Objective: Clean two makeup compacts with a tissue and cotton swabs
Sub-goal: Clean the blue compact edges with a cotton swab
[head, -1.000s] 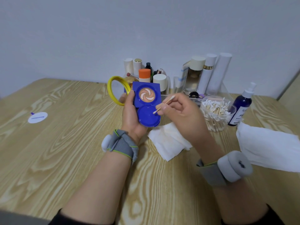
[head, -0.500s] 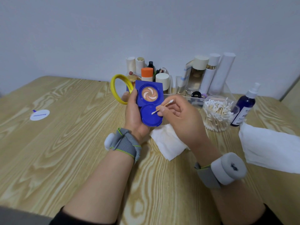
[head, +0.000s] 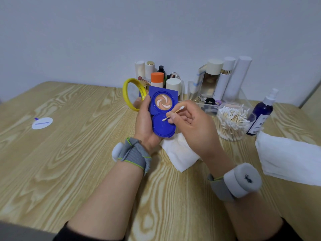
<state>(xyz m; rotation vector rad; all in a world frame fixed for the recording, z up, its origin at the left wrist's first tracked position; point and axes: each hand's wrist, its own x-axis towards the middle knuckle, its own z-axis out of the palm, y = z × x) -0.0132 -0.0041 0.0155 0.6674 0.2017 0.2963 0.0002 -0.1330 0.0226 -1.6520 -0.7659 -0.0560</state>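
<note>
My left hand (head: 145,122) grips an opened blue compact (head: 163,112) from its left side, with a swirled beige and orange pan in the upper half and a round blue flap hanging below. Behind it stands its yellow-rimmed lid (head: 132,93). My right hand (head: 192,126) pinches a cotton swab (head: 173,113), whose lower tip touches the upper part of the blue flap. A stained white tissue (head: 180,153) lies on the table under both hands. I see no second compact.
A clear cup of cotton swabs (head: 231,120) stands right of my hands, beside a dark blue spray bottle (head: 261,115). Several cosmetic bottles (head: 215,79) line the wall in a clear organiser. A folded white cloth (head: 288,157) lies far right. A round white sticker (head: 42,123) sits left.
The swab's tip has slid from the flap's right edge up onto its upper surface. Both hands kept their hold; the view shifted slightly.
</note>
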